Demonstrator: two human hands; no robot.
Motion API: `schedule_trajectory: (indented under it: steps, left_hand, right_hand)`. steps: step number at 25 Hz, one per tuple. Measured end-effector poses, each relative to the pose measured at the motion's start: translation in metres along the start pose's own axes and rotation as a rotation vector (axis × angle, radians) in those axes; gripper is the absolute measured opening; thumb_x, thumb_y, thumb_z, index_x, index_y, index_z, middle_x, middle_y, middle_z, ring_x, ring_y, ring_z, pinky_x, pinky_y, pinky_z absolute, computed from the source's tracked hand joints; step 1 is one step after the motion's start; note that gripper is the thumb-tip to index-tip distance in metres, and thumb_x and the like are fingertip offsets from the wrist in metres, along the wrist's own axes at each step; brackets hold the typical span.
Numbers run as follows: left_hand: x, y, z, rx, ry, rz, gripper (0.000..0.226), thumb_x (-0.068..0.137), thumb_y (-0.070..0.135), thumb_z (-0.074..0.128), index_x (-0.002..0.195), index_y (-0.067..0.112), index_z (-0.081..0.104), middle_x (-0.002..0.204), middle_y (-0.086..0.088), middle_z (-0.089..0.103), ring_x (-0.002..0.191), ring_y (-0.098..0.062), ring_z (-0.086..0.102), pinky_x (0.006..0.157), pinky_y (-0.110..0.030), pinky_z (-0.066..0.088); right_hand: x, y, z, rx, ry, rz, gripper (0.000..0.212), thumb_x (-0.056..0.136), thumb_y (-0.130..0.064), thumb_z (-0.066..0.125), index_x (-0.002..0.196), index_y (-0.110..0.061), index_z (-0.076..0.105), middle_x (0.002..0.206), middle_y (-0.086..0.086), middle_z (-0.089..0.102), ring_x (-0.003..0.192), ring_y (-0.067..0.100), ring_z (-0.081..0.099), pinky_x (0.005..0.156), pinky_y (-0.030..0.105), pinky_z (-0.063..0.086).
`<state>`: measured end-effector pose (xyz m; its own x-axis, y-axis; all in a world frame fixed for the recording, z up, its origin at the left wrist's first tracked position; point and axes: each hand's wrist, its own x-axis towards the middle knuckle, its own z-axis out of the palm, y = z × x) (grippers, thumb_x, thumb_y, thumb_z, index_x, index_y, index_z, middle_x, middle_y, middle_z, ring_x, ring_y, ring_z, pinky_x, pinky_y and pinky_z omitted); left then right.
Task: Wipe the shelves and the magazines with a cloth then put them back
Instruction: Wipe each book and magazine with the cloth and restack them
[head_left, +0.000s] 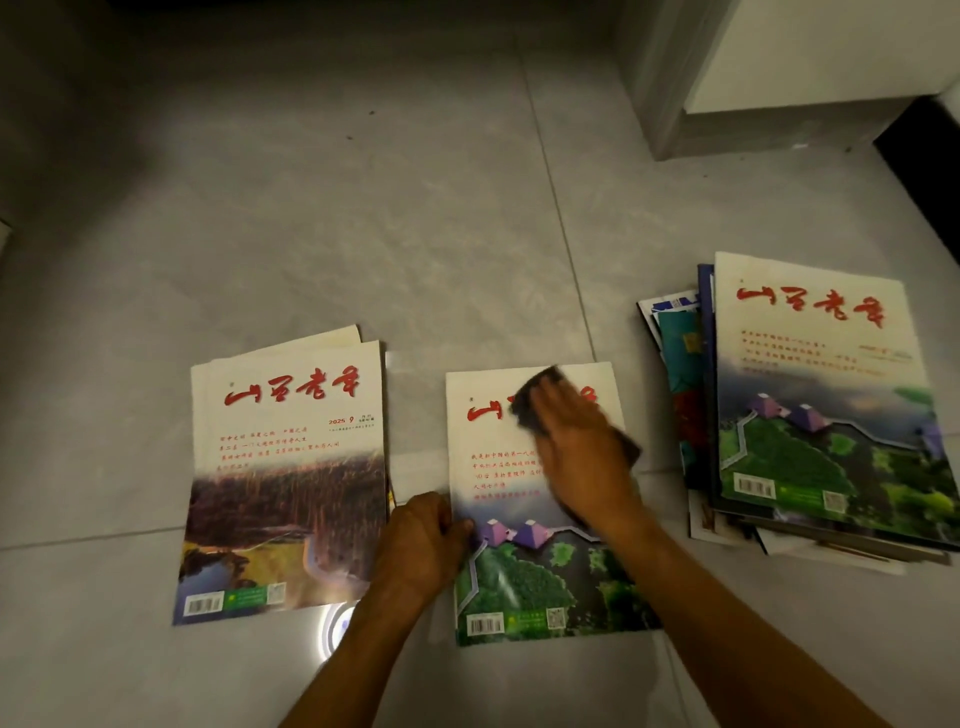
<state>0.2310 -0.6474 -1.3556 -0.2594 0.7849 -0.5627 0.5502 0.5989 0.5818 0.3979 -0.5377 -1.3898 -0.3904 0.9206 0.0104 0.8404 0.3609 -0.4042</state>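
Note:
A magazine (524, 577) with red title characters and a green hillside cover lies flat on the floor in front of me. My right hand (582, 457) presses a dark cloth (535, 400) flat onto its upper half, fingers stretched out. My left hand (421, 540) grips the magazine's left edge, fingers curled at the cover. To the left lies a small stack topped by a magazine (285, 478) with a brown landscape cover. A taller, untidy pile of magazines (815, 410) sits at the right.
The floor (363, 234) is pale grey tile with grout lines. A white cabinet or shelf unit (810, 67) stands at the back right, with a dark strip beside it. A ceiling lamp's reflection (337, 623) glints on the tile near my left wrist.

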Motion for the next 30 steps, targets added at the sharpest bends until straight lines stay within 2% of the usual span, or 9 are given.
schedule_trajectory:
  steps: [3, 9, 13, 16, 18, 20, 22, 25, 30]
  left_hand:
    - [0.001, -0.001, -0.001, 0.027, 0.002, 0.020, 0.018, 0.090, 0.025, 0.063, 0.074, 0.027, 0.056, 0.068, 0.011, 0.059, 0.066, -0.008, 0.060, 0.053, -0.010, 0.040]
    - [0.000, 0.003, -0.002, 0.050, -0.015, -0.049, 0.024, 0.088, 0.028, 0.066, 0.068, 0.017, 0.058, 0.066, 0.005, 0.061, 0.060, -0.007, 0.059, 0.052, -0.018, 0.044]
    - [0.008, 0.010, -0.020, -0.078, -0.102, -0.146, 0.019, 0.089, 0.009, 0.058, 0.076, 0.001, 0.069, 0.072, -0.015, 0.070, 0.068, -0.027, 0.069, 0.066, -0.036, 0.059]
    - [0.007, 0.013, -0.023, -0.136, -0.120, -0.203, 0.023, 0.095, 0.022, 0.054, 0.084, 0.007, 0.067, 0.078, -0.012, 0.071, 0.071, -0.025, 0.070, 0.062, -0.029, 0.059]
    - [0.004, 0.013, -0.019, -0.110, -0.140, -0.177, 0.022, 0.093, 0.033, 0.059, 0.086, 0.013, 0.066, 0.077, -0.004, 0.069, 0.066, -0.017, 0.068, 0.054, -0.021, 0.053]
    - [0.004, 0.009, -0.015, -0.074, -0.143, -0.153, 0.019, 0.089, 0.031, 0.065, 0.083, 0.013, 0.067, 0.077, -0.003, 0.069, 0.065, -0.014, 0.067, 0.057, -0.022, 0.053]
    - [0.005, 0.006, -0.015, -0.033, -0.129, -0.138, 0.017, 0.088, 0.029, 0.066, 0.082, 0.013, 0.066, 0.075, -0.002, 0.067, 0.063, -0.013, 0.065, 0.057, -0.020, 0.051]
    - [0.008, 0.007, -0.016, -0.028, -0.148, -0.126, 0.017, 0.089, 0.023, 0.066, 0.078, 0.011, 0.065, 0.068, -0.002, 0.066, 0.056, -0.012, 0.062, 0.051, -0.018, 0.048]
    - [0.011, 0.004, -0.016, -0.031, -0.176, -0.122, 0.016, 0.088, 0.019, 0.067, 0.086, 0.004, 0.064, 0.068, -0.004, 0.067, 0.053, -0.012, 0.064, 0.046, -0.017, 0.047]
  right_hand:
    - [-0.023, -0.025, 0.010, 0.013, -0.218, -0.480, 0.057, 0.084, -0.019, 0.069, 0.138, -0.015, 0.050, 0.145, 0.005, 0.047, 0.137, 0.023, 0.039, 0.114, 0.037, 0.023]
    - [0.032, -0.021, 0.007, 0.119, -0.175, -0.200, 0.052, 0.096, -0.019, 0.054, 0.146, -0.018, 0.039, 0.155, 0.001, 0.030, 0.144, 0.018, 0.022, 0.118, 0.042, 0.023]
    - [-0.081, -0.037, 0.001, 0.064, -0.297, -0.440, 0.064, 0.082, -0.028, 0.069, 0.142, -0.026, 0.045, 0.150, -0.005, 0.039, 0.142, 0.013, 0.028, 0.116, 0.041, 0.026]
    - [-0.131, -0.013, -0.006, -0.051, -0.388, -0.639, 0.064, 0.080, -0.037, 0.068, 0.139, -0.030, 0.046, 0.146, -0.008, 0.044, 0.139, 0.012, 0.032, 0.110, 0.037, 0.029]
    - [-0.121, 0.010, -0.003, -0.053, -0.297, -0.514, 0.056, 0.089, -0.034, 0.054, 0.143, -0.027, 0.041, 0.151, -0.007, 0.036, 0.141, 0.012, 0.022, 0.112, 0.043, 0.028]
    - [-0.112, -0.002, 0.003, -0.008, -0.238, -0.236, 0.059, 0.086, -0.030, 0.063, 0.142, -0.024, 0.044, 0.150, -0.005, 0.035, 0.140, 0.014, 0.023, 0.113, 0.048, 0.028]
    - [-0.134, -0.041, 0.025, -0.019, -0.291, -0.282, 0.071, 0.071, -0.034, 0.078, 0.136, -0.025, 0.051, 0.146, -0.002, 0.045, 0.138, 0.017, 0.032, 0.111, 0.044, 0.028]
    - [-0.179, -0.056, 0.026, 0.015, -0.325, -0.489, 0.068, 0.075, -0.037, 0.069, 0.139, -0.031, 0.045, 0.148, -0.009, 0.042, 0.139, 0.013, 0.034, 0.113, 0.036, 0.026]
    - [-0.186, 0.028, -0.016, 0.036, -0.303, -0.276, 0.070, 0.088, -0.022, 0.061, 0.148, -0.036, 0.027, 0.156, -0.012, 0.026, 0.146, 0.010, 0.016, 0.112, 0.045, 0.032]
